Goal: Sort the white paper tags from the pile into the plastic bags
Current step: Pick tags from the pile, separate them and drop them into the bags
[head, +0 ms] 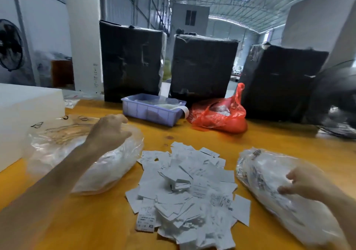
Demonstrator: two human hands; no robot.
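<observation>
Lying in the middle of the yellow counter [192, 134] is a loose pile of white paper tags [185, 190], spread flat and overlapping, one near the front edge printed with "XS". On either side of the pile sits a clear plastic bag already bulging with tags: the left bag [57, 153] just beside the pile's left edge, the right bag [269, 174] just beside its right edge.

The left hand [109, 130] is over the far end of the left bag, seen from the back with its fingers curled; motion blur hides whether they pinch a tag or the plastic, so its grip cannot be told. The right hand [306, 182] rests on top of the right bag with fingers spread and fairly straight, touching the plastic.

Behind the pile stand a lilac plastic tray [152, 113] with pale contents and, just to its right, a crumpled red plastic bag [219, 115]. Three black wrapped boxes [202, 66] line the back of the counter. A white block [28, 111] sits at the far left, touching the left bag.
</observation>
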